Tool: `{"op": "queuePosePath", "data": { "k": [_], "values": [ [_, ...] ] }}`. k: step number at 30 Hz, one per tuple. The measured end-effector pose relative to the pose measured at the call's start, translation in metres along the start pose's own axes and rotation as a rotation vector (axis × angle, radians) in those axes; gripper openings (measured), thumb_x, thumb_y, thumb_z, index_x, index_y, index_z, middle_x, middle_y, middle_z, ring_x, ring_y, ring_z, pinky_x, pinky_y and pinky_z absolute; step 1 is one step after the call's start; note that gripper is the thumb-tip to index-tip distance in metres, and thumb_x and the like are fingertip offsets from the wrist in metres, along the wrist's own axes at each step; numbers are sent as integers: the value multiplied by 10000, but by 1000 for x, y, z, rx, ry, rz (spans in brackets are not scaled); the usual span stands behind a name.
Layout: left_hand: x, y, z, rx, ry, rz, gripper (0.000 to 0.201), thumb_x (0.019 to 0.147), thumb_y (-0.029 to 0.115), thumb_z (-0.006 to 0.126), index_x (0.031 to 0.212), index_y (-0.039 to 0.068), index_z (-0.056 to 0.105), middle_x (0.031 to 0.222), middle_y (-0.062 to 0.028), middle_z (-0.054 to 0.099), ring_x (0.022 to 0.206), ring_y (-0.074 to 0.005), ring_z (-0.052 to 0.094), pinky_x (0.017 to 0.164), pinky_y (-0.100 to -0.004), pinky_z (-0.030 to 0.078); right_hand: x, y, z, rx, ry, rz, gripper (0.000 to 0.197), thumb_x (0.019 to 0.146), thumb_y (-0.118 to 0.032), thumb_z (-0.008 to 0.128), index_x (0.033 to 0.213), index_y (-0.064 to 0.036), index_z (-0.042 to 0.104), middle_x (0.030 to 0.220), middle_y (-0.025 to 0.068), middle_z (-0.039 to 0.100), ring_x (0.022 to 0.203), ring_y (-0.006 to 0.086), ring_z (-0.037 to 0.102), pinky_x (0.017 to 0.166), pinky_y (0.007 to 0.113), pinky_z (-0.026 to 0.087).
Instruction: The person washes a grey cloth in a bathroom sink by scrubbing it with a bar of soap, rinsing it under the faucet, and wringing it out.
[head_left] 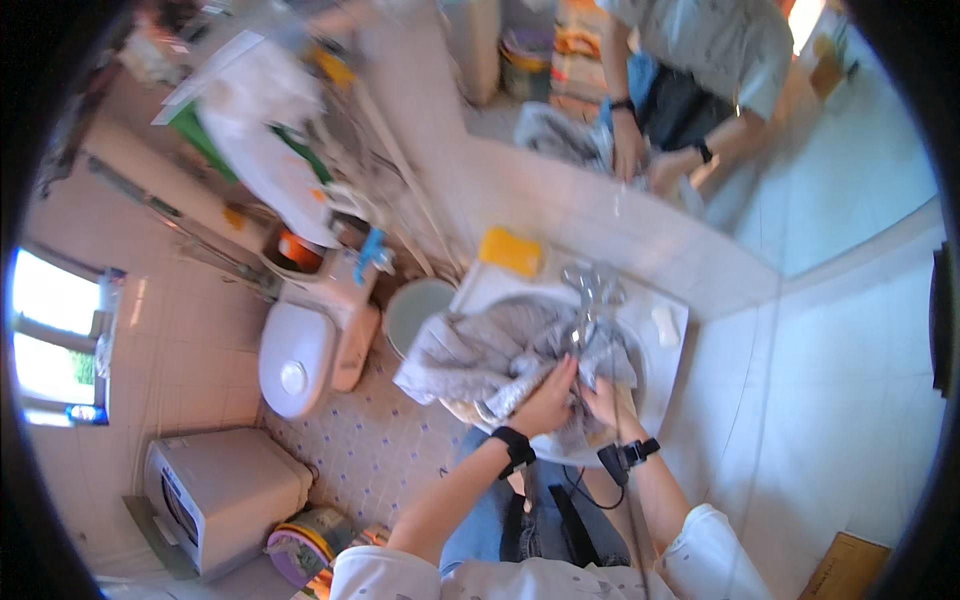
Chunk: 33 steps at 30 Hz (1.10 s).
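A bunched grey patterned cloth [475, 355] fills much of the white washbasin [655, 370] and hangs over its left rim. My left hand [545, 402] is closed on folds of the cloth, its fingertips just below the metal faucet [590, 300]. Close beside it on the right, my right hand [606, 405] also grips the cloth, partly hiding the fold it holds. Both hands are slightly blurred. Each wrist wears a black band, the right one with a cable hanging from it.
A yellow sponge-like block [511, 252] lies on the basin's back left corner, and a white bar [664, 326] on its right rim. Left of the basin stand a pale bucket [418, 305] and a toilet [297, 360]. A mirror [830, 150] runs along the wall behind.
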<state>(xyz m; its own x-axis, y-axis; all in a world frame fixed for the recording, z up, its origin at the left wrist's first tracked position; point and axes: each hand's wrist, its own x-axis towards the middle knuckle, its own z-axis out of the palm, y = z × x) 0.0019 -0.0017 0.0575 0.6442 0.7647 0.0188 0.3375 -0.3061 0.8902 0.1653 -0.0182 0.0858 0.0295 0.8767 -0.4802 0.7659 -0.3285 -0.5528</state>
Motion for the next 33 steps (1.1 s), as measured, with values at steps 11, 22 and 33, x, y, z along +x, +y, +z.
{"op": "queuePosePath", "data": {
  "k": [11,22,33],
  "values": [
    [-24,68,-176,798,124,3,285,713,108,583,988,31,565,1058,-102,547,1027,-295,501,871,-393,394,-42,-14,-75,-79,493,-147,208,822,-165,575,984,-37,552,884,39,580,830,119,527,762,244,414],
    [-53,22,-269,-109,319,-159,199,755,84,595,946,28,594,924,-99,608,883,-191,566,794,-288,431,-32,-54,-21,634,615,-107,221,779,-140,612,941,-6,543,863,77,585,819,156,545,750,280,431],
    [18,-34,-288,-309,541,-224,154,755,119,577,839,0,627,693,-108,632,651,-184,593,595,-316,453,-63,-294,-22,513,971,-419,156,763,-60,596,899,-20,531,875,97,556,866,213,542,769,303,423]
  ]
}}
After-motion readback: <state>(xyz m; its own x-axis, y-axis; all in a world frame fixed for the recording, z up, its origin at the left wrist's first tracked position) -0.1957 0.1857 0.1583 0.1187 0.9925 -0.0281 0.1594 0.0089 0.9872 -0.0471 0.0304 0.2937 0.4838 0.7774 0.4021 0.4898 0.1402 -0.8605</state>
